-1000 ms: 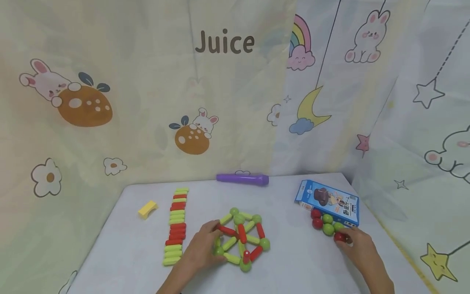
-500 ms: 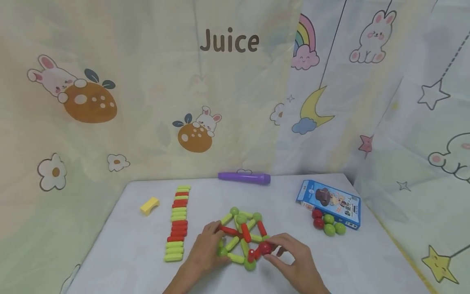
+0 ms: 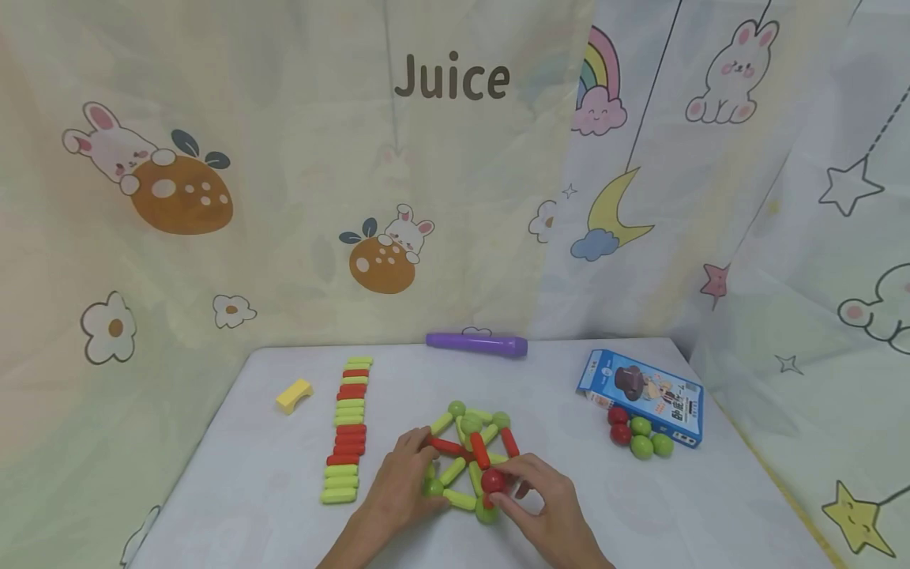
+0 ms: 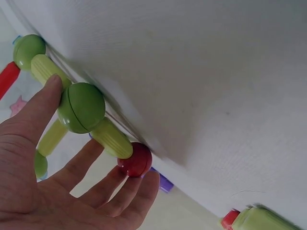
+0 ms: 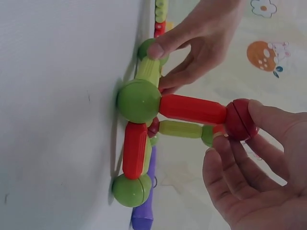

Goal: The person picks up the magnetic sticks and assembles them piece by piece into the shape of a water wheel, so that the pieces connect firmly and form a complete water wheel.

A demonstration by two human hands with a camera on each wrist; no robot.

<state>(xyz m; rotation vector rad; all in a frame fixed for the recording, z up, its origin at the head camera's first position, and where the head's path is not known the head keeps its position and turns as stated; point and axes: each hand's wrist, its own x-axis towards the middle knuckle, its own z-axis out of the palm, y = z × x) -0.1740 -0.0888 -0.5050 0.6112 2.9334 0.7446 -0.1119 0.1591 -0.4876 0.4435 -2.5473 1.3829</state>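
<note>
A frame of green balls joined by light green and red magnetic rods (image 3: 460,500) lies mid-table. My left hand (image 3: 407,478) grips its left side. In the left wrist view the thumb lies on a light green rod beside a green ball (image 4: 81,108), with fingers at a low red ball (image 4: 135,159). My right hand (image 3: 543,498) pinches another red ball (image 5: 241,120) between thumb and fingers. That ball sits against the top end of a red rod (image 5: 192,109), which stands up from a green ball (image 5: 139,100) at the frame's near corner.
Left of the frame runs a row of red and light green rods (image 3: 347,431), with a yellow arch block (image 3: 295,395) beyond. A purple tube (image 3: 476,344) lies at the back edge. At right, loose balls (image 3: 641,447) sit by a blue box (image 3: 643,395).
My right hand has taken a red ball from the cluster by the blue box and carried it left to the upright red rod. My left hand keeps its hold on the frame.
</note>
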